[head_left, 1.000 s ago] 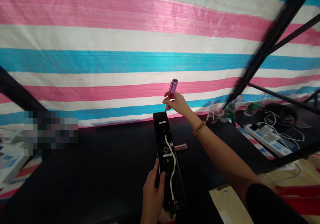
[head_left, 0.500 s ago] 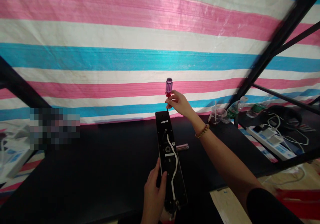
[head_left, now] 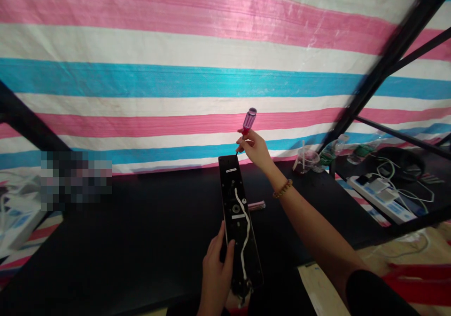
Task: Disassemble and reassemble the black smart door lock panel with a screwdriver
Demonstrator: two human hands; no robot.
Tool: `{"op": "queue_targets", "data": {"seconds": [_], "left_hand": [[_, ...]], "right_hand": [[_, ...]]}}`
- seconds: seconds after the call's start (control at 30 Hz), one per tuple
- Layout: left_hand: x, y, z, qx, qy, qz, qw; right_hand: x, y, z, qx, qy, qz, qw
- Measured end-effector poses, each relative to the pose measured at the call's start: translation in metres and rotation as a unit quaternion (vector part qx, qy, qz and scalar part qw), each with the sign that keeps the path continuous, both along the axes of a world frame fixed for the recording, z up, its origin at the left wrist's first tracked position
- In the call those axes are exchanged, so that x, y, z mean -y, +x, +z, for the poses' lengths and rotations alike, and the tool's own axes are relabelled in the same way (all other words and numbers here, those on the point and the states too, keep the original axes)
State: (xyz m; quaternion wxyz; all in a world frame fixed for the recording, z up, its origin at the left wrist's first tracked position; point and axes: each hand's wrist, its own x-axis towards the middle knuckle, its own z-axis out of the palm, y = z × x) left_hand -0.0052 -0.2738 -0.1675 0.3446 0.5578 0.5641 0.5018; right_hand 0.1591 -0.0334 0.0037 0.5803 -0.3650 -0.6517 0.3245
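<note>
Pinched between thumb and fingertips, the screwdriver [head_left: 249, 120] sits in the right hand [head_left: 258, 150] low, around the neck, with most of its pinkish handle standing free above. Its shaft leans down to the far right corner of a long black panel [head_left: 237, 233]; from where I stand I cannot tell whether the tip touches a screw. Across from it, the left hand [head_left: 215, 266] grips the panel's left edge near the close end, thumb over the face; how far the other fingers reach underneath is hidden.

The panel lies lengthwise on the black table [head_left: 151, 236], running back from about its near edge. It looks stiff, with some weight to it, and its smooth face could slide, so the long sides seem the best hold. The white cable [head_left: 247, 231] along it looks soft and is no handle; the tangle of parts at the near end seems fragile. The screwdriver looks light and rigid, its ridged handle giving good purchase, though so low a pinch might let it tip.
</note>
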Motion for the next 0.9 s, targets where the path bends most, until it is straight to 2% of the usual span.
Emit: {"op": "queue_targets", "data": {"seconds": [0.2, 0.33, 0.43, 0.53, 0.6, 0.7, 0.77, 0.8, 0.9], "left_hand": [[-0.003, -0.003, 0.001, 0.002, -0.003, 0.000, 1.000], [-0.003, 0.000, 0.002, -0.002, 0.003, 0.007, 1.000], [0.002, 0.004, 0.005, 0.010, -0.008, 0.007, 1.000], [0.003, -0.012, 0.011, 0.039, -0.022, 0.027, 0.999], [-0.007, -0.045, 0.020, 0.030, -0.017, 0.083, 0.996], [-0.039, -0.129, 0.035, -0.083, 0.028, 0.197, 0.977], [-0.070, -0.192, 0.044, -0.189, 0.031, 0.267, 0.944], [-0.087, -0.222, 0.046, -0.241, 0.030, 0.281, 0.928], [-0.131, -0.289, 0.049, -0.366, 0.021, 0.310, 0.877]], "right_hand": [[0.000, -0.004, 0.005, -0.009, -0.040, -0.052, 0.998], [0.002, -0.009, 0.008, -0.001, -0.033, -0.061, 0.998], [0.021, -0.004, 0.007, -0.008, 0.009, -0.091, 0.996], [0.054, 0.020, -0.003, -0.044, 0.045, -0.193, 0.979], [0.080, 0.045, -0.021, -0.027, 0.024, -0.250, 0.967], [0.115, 0.085, -0.065, 0.042, -0.058, -0.290, 0.954], [0.135, 0.105, -0.098, 0.081, -0.141, -0.293, 0.942], [0.143, 0.112, -0.113, 0.091, -0.175, -0.294, 0.935], [0.160, 0.120, -0.145, 0.098, -0.246, -0.277, 0.924]]}}
